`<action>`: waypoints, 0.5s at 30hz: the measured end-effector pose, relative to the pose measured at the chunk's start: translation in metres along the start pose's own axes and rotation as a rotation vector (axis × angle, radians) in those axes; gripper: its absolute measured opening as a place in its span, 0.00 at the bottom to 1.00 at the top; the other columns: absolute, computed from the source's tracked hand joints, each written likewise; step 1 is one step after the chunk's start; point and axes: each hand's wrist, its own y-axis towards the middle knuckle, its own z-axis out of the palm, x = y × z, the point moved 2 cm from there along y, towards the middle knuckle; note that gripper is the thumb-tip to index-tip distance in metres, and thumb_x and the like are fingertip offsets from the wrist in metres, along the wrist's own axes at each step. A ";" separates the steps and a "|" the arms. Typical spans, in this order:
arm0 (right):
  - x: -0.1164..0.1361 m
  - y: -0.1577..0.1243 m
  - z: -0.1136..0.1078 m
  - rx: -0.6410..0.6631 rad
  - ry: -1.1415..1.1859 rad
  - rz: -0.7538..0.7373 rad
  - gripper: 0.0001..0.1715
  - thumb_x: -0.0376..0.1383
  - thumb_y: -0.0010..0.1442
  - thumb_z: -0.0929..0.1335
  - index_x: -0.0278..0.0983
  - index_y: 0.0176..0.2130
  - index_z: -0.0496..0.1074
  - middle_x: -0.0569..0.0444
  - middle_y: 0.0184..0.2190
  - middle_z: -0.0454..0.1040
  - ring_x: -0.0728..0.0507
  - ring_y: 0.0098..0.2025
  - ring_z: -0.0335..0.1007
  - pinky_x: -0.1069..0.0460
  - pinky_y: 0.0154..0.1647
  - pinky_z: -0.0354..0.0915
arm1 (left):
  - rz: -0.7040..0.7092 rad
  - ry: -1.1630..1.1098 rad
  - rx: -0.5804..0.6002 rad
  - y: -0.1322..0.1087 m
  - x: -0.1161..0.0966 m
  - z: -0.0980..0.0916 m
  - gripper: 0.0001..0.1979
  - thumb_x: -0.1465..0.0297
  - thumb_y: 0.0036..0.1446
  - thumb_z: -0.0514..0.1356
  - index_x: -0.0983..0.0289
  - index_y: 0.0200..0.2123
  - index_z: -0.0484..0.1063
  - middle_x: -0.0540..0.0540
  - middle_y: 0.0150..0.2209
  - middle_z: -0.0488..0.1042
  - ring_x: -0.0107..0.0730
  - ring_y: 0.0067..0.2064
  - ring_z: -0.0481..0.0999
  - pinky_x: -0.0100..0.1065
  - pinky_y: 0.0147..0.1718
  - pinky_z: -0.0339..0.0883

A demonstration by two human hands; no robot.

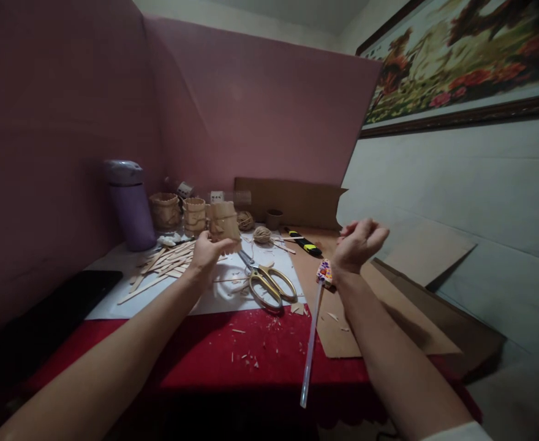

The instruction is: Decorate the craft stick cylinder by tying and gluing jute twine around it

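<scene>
My left hand (212,252) is closed on a small wooden cup (224,222) made of craft sticks, tilted and raised above the white paper. My right hand (360,242) is curled into a fist over the cardboard on the right. At its wrist shows the patterned back end of a hot glue gun (324,271), the rest hidden behind the hand. A long clear glue stick (311,346) runs from it toward me. Gold-handled scissors (267,285) lie between my hands, their blades pointing toward the held cup.
Loose craft sticks (166,264) cover the white paper on the left. Behind stand two wooden cups (195,215), a purple bottle (130,208) and twine balls (262,234). A yellow-black utility knife (305,242) lies near the cardboard (343,337). Wood scraps dot the red cloth (196,349).
</scene>
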 end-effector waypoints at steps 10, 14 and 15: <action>0.001 -0.023 0.007 0.038 -0.036 -0.111 0.14 0.48 0.67 0.60 0.43 0.33 0.54 0.62 0.22 0.60 0.49 0.21 0.58 0.52 0.25 0.58 | -0.042 0.244 0.096 0.005 0.008 -0.003 0.22 0.72 0.26 0.72 0.66 0.31 0.75 0.60 0.34 0.81 0.46 0.36 0.80 0.43 0.37 0.74; 0.000 -0.023 0.007 0.069 -0.015 -0.092 0.14 0.47 0.66 0.60 0.43 0.33 0.54 0.63 0.21 0.59 0.49 0.22 0.59 0.53 0.24 0.58 | -0.012 0.281 0.127 0.011 0.011 -0.006 0.22 0.72 0.25 0.72 0.65 0.31 0.75 0.58 0.33 0.81 0.46 0.38 0.80 0.43 0.40 0.74; -0.001 -0.023 0.007 0.075 -0.013 -0.086 0.13 0.47 0.66 0.61 0.43 0.34 0.54 0.63 0.21 0.59 0.49 0.22 0.59 0.53 0.24 0.58 | -0.009 0.286 0.150 0.010 0.011 -0.006 0.22 0.73 0.24 0.72 0.65 0.31 0.76 0.58 0.33 0.81 0.46 0.37 0.80 0.43 0.39 0.74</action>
